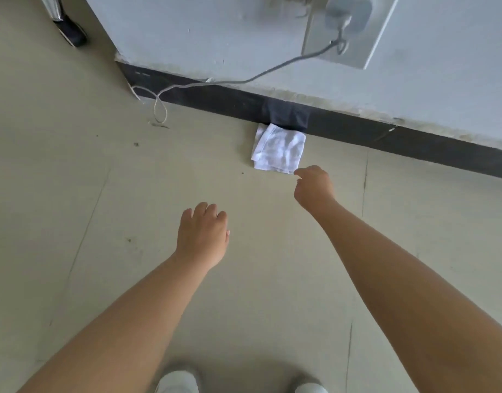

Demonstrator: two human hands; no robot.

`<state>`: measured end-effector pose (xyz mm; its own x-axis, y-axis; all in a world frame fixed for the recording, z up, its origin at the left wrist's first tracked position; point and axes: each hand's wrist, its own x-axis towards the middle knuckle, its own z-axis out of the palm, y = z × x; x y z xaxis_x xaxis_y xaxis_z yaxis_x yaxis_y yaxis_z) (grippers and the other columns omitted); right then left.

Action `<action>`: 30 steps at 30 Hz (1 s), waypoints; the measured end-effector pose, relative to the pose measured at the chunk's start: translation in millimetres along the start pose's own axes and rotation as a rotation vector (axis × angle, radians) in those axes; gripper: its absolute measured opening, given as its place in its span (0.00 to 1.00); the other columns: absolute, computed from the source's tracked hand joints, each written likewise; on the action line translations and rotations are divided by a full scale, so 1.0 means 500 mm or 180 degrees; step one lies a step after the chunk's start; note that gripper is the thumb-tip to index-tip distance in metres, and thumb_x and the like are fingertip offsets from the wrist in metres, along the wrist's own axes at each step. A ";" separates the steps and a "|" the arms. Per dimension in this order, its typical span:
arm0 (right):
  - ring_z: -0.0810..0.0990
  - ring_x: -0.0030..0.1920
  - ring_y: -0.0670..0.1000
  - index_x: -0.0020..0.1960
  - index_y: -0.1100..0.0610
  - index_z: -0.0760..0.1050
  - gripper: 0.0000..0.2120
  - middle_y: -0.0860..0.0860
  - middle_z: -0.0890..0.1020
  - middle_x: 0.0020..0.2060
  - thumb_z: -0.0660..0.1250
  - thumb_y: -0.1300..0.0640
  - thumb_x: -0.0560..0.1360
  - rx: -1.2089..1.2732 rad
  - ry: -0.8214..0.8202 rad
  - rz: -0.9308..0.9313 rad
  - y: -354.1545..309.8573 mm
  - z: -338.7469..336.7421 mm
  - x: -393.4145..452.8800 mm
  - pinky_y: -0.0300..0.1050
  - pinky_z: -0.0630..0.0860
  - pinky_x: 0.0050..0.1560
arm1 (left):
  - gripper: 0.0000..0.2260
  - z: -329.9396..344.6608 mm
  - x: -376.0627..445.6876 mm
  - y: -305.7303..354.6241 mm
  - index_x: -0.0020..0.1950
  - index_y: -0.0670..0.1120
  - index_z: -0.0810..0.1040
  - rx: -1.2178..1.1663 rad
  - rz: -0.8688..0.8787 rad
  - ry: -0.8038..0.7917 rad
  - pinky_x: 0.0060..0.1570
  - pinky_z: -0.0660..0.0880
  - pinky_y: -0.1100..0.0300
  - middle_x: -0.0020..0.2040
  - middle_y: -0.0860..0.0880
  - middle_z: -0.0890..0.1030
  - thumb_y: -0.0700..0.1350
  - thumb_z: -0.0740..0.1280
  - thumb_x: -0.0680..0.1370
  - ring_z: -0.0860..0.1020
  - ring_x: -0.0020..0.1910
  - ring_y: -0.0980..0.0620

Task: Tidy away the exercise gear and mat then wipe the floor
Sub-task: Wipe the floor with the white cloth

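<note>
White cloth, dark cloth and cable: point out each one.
White cloth (278,147), head view, middle of the folded top.
Dark cloth (286,114), head view, middle, against the skirting.
Cable (272,70), head view, the stretch hanging along the wall.

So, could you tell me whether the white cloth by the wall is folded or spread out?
Folded: the white cloth lies as a compact square with layered edges showing at its left side.
</note>
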<state>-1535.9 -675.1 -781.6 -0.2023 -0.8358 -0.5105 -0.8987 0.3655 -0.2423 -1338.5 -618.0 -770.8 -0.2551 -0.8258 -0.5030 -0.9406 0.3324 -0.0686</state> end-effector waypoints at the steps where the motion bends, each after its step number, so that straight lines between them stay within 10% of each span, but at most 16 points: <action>1: 0.66 0.68 0.56 0.69 0.56 0.67 0.21 0.56 0.67 0.68 0.55 0.66 0.77 0.0006 0.0015 -0.0056 -0.004 0.026 0.036 0.47 0.66 0.66 | 0.14 0.023 0.026 -0.006 0.60 0.44 0.72 0.0062 0.0017 0.0032 0.60 0.66 0.55 0.60 0.48 0.73 0.48 0.53 0.82 0.68 0.65 0.47; 6: 0.51 0.76 0.57 0.74 0.50 0.56 0.21 0.58 0.50 0.76 0.53 0.55 0.81 -0.0291 0.0208 -0.0312 -0.021 0.102 0.166 0.51 0.55 0.74 | 0.13 0.102 0.094 -0.038 0.59 0.44 0.72 0.0055 -0.0113 0.0089 0.60 0.67 0.55 0.61 0.47 0.73 0.49 0.55 0.81 0.68 0.66 0.47; 9: 0.48 0.76 0.56 0.75 0.45 0.54 0.22 0.53 0.46 0.76 0.52 0.52 0.81 -0.0397 0.0088 -0.0399 -0.012 0.113 0.200 0.52 0.53 0.75 | 0.12 0.131 0.088 -0.051 0.42 0.40 0.81 -0.0077 0.0103 0.0346 0.40 0.78 0.52 0.43 0.43 0.82 0.44 0.78 0.64 0.82 0.46 0.42; 12: 0.55 0.74 0.55 0.72 0.47 0.62 0.20 0.51 0.56 0.74 0.55 0.55 0.80 -0.0318 0.0235 -0.0448 -0.005 0.114 0.210 0.48 0.60 0.72 | 0.16 0.162 0.086 -0.059 0.31 0.39 0.82 -0.0226 0.0103 0.0369 0.25 0.77 0.53 0.31 0.41 0.82 0.39 0.83 0.49 0.83 0.32 0.40; 17: 0.72 0.63 0.57 0.63 0.62 0.72 0.15 0.57 0.73 0.63 0.58 0.64 0.78 -0.0209 0.0350 -0.0087 0.006 0.102 0.216 0.45 0.71 0.59 | 0.13 0.138 0.126 -0.036 0.31 0.37 0.81 -0.0218 0.0210 0.0437 0.27 0.77 0.51 0.32 0.39 0.82 0.37 0.82 0.53 0.83 0.33 0.38; 30: 0.74 0.49 0.58 0.48 0.64 0.80 0.12 0.59 0.79 0.49 0.57 0.64 0.75 -0.0323 0.0707 0.0911 0.379 0.061 -0.119 0.40 0.60 0.45 | 0.13 0.085 0.196 0.240 0.31 0.37 0.81 -0.0492 0.1554 0.0599 0.29 0.79 0.52 0.34 0.39 0.83 0.37 0.82 0.54 0.83 0.36 0.39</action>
<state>-1682.2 -543.6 -822.1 -0.5205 -0.7782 -0.3515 -0.8253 0.5641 -0.0269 -1466.6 -639.6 -865.0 -0.6928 -0.6642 -0.2807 -0.7211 0.6385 0.2689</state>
